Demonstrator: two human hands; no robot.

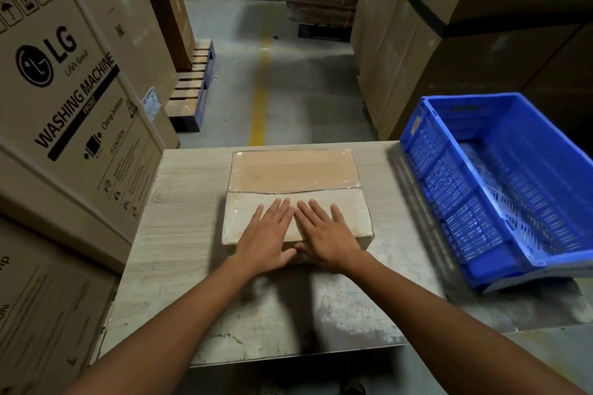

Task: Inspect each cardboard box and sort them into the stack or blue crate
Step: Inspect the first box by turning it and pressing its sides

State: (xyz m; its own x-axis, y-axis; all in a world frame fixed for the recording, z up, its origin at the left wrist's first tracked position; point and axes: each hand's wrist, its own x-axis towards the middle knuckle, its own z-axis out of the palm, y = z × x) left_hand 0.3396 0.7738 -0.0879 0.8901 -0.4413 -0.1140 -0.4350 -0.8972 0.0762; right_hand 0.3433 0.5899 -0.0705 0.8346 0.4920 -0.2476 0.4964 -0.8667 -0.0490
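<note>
Left grip and right grip lay flat, fingers straight, on the box. The worn tabletop held a blue crate at right, with warehouse cartons around.

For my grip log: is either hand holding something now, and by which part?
Nothing is gripped. Left hand and right hand lie flat, fingers straight, on the near top flap of the cardboard box.

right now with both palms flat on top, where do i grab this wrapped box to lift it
Probably its two short end walls, left hand from the left, right hand from the right. The cardboard box lies flat, its top is glossy film, and bare table shows beside both ends.
</note>
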